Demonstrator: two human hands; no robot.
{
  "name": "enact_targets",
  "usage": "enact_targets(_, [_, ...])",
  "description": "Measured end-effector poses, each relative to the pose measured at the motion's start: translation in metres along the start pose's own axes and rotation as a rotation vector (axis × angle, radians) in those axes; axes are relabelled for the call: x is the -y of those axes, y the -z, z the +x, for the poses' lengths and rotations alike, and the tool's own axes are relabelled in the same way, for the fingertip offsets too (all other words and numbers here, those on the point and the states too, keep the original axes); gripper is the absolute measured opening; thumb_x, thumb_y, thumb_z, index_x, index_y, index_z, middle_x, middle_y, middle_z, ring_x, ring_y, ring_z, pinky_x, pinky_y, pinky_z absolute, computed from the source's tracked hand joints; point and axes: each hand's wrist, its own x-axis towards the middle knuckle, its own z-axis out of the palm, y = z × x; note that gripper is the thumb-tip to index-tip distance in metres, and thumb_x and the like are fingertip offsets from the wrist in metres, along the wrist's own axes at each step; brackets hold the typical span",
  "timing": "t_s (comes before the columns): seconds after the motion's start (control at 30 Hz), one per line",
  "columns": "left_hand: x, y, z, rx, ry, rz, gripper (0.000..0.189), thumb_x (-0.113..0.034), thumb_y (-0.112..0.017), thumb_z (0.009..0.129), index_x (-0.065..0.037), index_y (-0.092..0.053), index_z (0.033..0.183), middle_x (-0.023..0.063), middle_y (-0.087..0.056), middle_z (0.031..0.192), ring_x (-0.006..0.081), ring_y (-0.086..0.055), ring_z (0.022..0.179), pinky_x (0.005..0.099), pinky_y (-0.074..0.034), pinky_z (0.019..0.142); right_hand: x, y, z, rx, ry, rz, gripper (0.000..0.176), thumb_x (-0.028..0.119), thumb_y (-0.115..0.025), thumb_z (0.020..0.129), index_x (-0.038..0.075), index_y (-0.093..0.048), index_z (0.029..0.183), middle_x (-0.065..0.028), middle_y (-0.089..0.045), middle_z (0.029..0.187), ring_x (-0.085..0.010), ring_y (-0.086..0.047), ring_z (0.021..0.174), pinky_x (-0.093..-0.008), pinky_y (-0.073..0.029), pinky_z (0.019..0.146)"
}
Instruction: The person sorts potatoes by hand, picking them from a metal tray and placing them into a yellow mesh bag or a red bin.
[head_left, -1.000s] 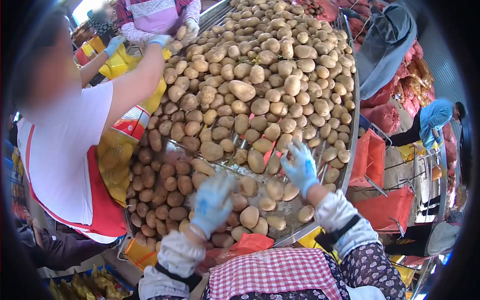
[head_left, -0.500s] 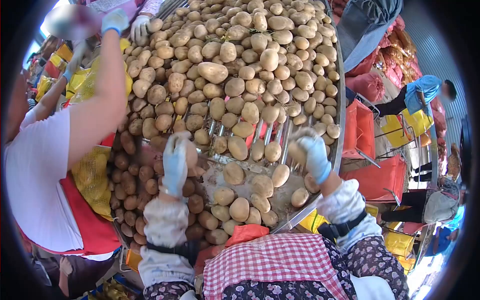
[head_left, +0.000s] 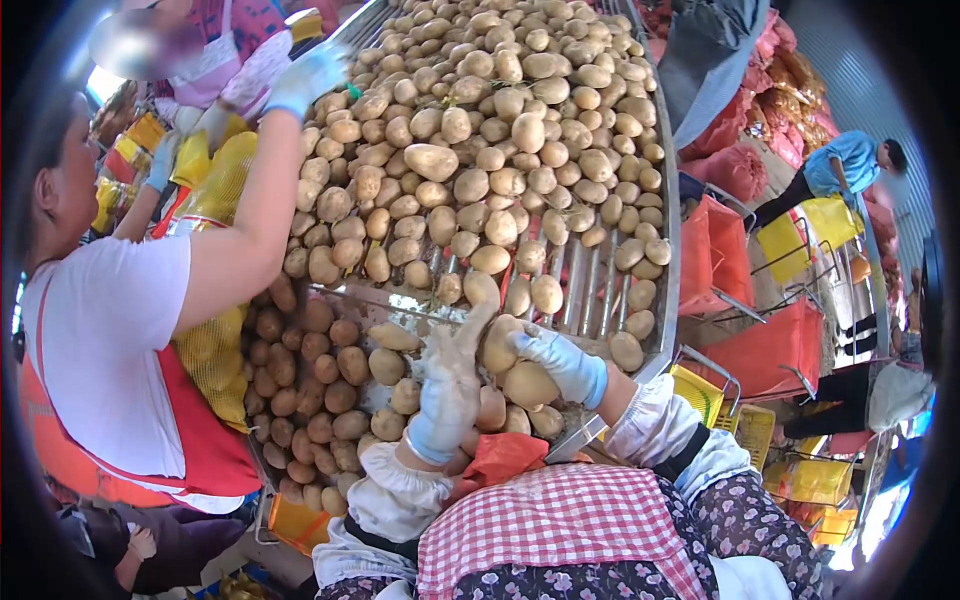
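My left hand (head_left: 449, 395), in a white and blue glove, is over the metal tray (head_left: 420, 318) at the near end of the sorting table. It is blurred, but its fingers look stretched out, pointing away from me, with no potato visibly gripped. Close by on the right, my right hand (head_left: 562, 362), gloved the same way, has its fingers around a potato (head_left: 501, 344). A second potato (head_left: 530, 385) lies just beneath those fingers. Several potatoes rest about both hands, and a pile of browner potatoes (head_left: 315, 375) fills the left side.
Metal rollers (head_left: 590, 285) carry a thick spread of potatoes (head_left: 470, 125) beyond the tray. At left a co-worker (head_left: 110, 350) reaches a gloved hand (head_left: 308, 78) over them, beside yellow mesh bags (head_left: 212, 365). A metal side rail (head_left: 672, 210) and red crates (head_left: 775, 350) are at right.
My left hand has swung right and nearer to me; the potato it seemed to hold is no longer visible in it. My right hand has come left and nearer. The co-worker's raised arm has shifted right.
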Motion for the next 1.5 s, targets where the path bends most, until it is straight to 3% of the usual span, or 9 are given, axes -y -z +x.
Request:
enact_targets(0.07, [0.002, -0.013, -0.005, -0.259, 0.106, -0.849, 0.056, -0.037, -0.028, 0.104, 0.001, -0.029, 0.144, 0.0109, -0.048, 0.131, 0.0218, -0.045, 0.121, 0.0325, -0.038, 0.103, -0.002, 0.006, -0.009, 0.029, -0.268, 0.647, 0.054, 0.042, -0.053, 0.096, 0.002, -0.045, 0.132, -0.0112, -0.06, 0.116, -0.0189, -0.06, 0.103, -0.0307, -0.052, 0.087])
enact_targets(0.13, [-0.012, -0.012, -0.013, -0.225, 0.386, -0.743, 0.055, -0.028, -0.043, 0.101, 0.002, -0.027, 0.145, 0.013, -0.041, 0.139, 0.0233, -0.04, 0.129, 0.0356, -0.035, 0.106, 0.004, 0.002, -0.02, 0.031, -0.226, 0.722, 0.053, 0.046, -0.049, 0.096, 0.004, -0.048, 0.127, -0.012, -0.061, 0.115, -0.0231, -0.064, 0.098, -0.0321, -0.055, 0.085])
enact_targets(0.33, [0.0, -0.022, -0.02, -0.01, -0.221, 0.153, 0.07, -0.036, -0.074, 0.079, -0.002, -0.046, 0.135, 0.0181, -0.054, 0.124, 0.0309, -0.053, 0.114, 0.0391, -0.044, 0.095, -0.003, -0.006, -0.036, 0.169, -0.269, 0.764, 0.065, 0.058, -0.043, 0.094, 0.004, -0.047, 0.13, -0.0129, -0.064, 0.111, -0.0221, -0.067, 0.091, -0.0312, -0.056, 0.079])
enact_targets(0.53, [-0.025, -0.021, -0.028, -0.061, -0.173, 0.616, 0.059, -0.042, -0.067, 0.082, 0.0, -0.058, 0.122, 0.016, -0.067, 0.083, 0.0319, -0.065, 0.074, 0.0377, -0.052, 0.067, 0.003, -0.021, -0.051, 0.07, -0.352, 0.763, 0.062, 0.06, -0.043, 0.093, 0.005, -0.051, 0.119, -0.0119, -0.066, 0.093, -0.021, -0.067, 0.064, -0.0272, -0.056, 0.047])
enact_targets(0.83, [-0.001, -0.041, -0.029, -0.203, -0.058, -0.119, 0.036, -0.029, -0.049, 0.099, 0.0, -0.061, 0.117, 0.0106, -0.066, 0.075, 0.0181, -0.061, 0.063, 0.0315, -0.049, 0.059, -0.004, -0.027, -0.063, -0.19, -0.311, 0.943, 0.062, 0.057, -0.042, 0.094, 0.003, -0.049, 0.125, -0.0197, -0.065, 0.098, -0.0261, -0.068, 0.065, -0.0303, -0.058, 0.05])
enact_targets(0.9, [-0.007, -0.04, -0.028, -0.158, 0.215, -0.407, 0.034, -0.024, -0.043, 0.102, 0.001, -0.059, 0.119, 0.009, -0.063, 0.071, 0.0146, -0.057, 0.059, 0.0302, -0.047, 0.057, -0.035, -0.001, -0.061, 0.491, -0.09, 1.114, 0.058, 0.05, -0.039, 0.097, 0.002, -0.046, 0.128, -0.0268, -0.063, 0.1, -0.0284, -0.066, 0.061, -0.0314, -0.057, 0.048])
enact_targets(1.1, [0.029, 0.035, 0.057, -0.551, 0.01, 1.043, 0.054, -0.017, -0.056, 0.089, -0.007, -0.039, 0.139, 0.0201, -0.053, 0.124, 0.0374, -0.049, 0.115, 0.0432, -0.038, 0.1, 0.005, -0.007, -0.071, 0.186, -0.055, 1.194, 0.055, 0.042, -0.041, 0.094, 0.003, -0.043, 0.133, -0.0246, -0.06, 0.101, -0.029, -0.063, 0.064, -0.0347, -0.055, 0.047])
enact_targets(1.27, [0.01, -0.012, 0.024, 0.276, -0.009, -0.137, 0.043, -0.025, -0.062, 0.092, -0.004, -0.051, 0.129, 0.0081, -0.065, 0.094, 0.0143, -0.06, 0.072, 0.0267, -0.051, 0.067, 0.002, -0.001, -0.07, 0.028, -0.077, 1.143, 0.059, 0.047, -0.042, 0.093, 0.003, -0.043, 0.133, -0.0205, -0.058, 0.11, -0.0277, -0.063, 0.082, -0.0349, -0.056, 0.053])
enact_targets(1.5, [-0.014, -0.021, 0.005, 0.315, 0.401, -0.664, 0.037, -0.015, -0.051, 0.098, -0.003, -0.046, 0.133, 0.004, -0.06, 0.105, 0.0069, -0.059, 0.08, 0.0206, -0.051, 0.068, -0.022, 0.011, -0.067, 0.08, 0.096, 0.669, 0.067, 0.052, -0.05, 0.091, -0.002, -0.044, 0.13, -0.016, -0.061, 0.108, -0.0243, -0.064, 0.093, -0.0347, -0.056, 0.077])
